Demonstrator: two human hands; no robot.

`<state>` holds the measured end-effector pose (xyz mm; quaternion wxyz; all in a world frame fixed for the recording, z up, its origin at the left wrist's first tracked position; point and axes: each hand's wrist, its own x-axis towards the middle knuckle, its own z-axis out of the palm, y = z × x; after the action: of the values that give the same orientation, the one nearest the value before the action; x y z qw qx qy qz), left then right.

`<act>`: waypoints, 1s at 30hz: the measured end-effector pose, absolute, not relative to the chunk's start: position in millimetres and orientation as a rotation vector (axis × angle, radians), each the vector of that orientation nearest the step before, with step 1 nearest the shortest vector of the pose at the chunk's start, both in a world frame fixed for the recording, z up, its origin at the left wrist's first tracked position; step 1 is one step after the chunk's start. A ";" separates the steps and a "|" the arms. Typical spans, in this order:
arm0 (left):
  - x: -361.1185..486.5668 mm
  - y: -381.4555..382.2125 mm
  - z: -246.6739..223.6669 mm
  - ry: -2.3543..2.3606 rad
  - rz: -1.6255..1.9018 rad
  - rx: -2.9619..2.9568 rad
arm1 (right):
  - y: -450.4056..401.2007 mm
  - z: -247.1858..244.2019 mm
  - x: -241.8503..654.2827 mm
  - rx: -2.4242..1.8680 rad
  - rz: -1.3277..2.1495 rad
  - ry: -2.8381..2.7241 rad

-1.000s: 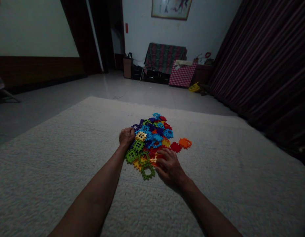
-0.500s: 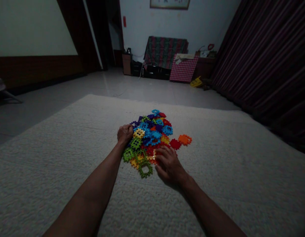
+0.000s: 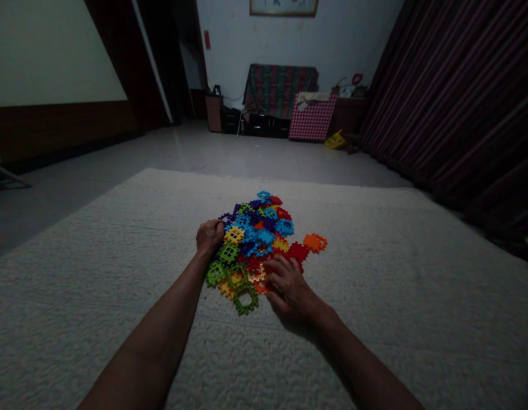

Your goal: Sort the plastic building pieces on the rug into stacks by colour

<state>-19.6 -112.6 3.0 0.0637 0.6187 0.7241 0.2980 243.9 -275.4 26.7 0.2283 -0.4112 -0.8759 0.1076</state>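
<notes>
Fingers of the right hand (image 3: 292,287) bend loosely open over heaped toothed plastic tiles (image 3: 266,236); the left hand (image 3: 210,235) curls against their edge, any grip hidden.

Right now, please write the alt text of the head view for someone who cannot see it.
A left hand and a right hand flank a pile of colourful toothed pieces on a pale mat, the left at its left edge, the right at its near right side. A dark curtain hangs at right.

The notched pieces (image 3: 264,236) look like smooth plastic (faintly glossy in spots), the mat (image 3: 119,267) rough, matt cloth.
</notes>
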 end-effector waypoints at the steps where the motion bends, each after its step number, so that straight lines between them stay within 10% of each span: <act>1: -19.6 -112.7 2.9 2.194 0.898 1.876 | -275.4 25.7 244.9 -1.127 0.291 -2.419; 30: -26.8 -109.5 -6.4 2.143 0.941 1.920 | -248.5 7.7 274.1 -1.219 0.210 -1.669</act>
<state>-26.8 -109.5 -6.4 0.0572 0.6333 0.7067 0.3103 274.1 -248.5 7.7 0.5075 -0.5057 -0.6922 0.0870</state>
